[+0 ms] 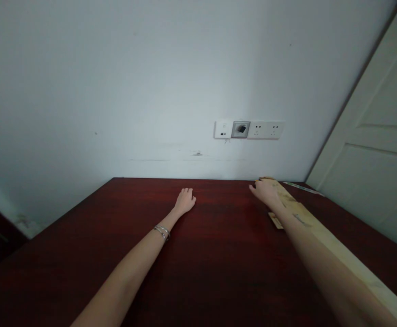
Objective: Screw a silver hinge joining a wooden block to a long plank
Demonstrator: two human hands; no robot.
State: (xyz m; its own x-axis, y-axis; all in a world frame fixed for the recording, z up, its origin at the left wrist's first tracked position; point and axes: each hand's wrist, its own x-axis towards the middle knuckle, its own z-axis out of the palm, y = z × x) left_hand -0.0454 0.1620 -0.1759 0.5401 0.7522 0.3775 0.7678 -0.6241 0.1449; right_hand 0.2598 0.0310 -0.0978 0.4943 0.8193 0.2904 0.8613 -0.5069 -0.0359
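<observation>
My left hand rests knuckles-up on the dark red table, fingers curled under, nothing visible in it; a silver bracelet is on its wrist. My right hand lies near the table's far edge, on the far end of a long pale wooden plank that runs back along my right forearm. Its fingers curl over the plank's end. A small tan piece pokes out beside the plank below my right wrist.
The table stands against a white wall with a row of sockets. A white door is at the right. A thin pale strip lies at the table's far right corner.
</observation>
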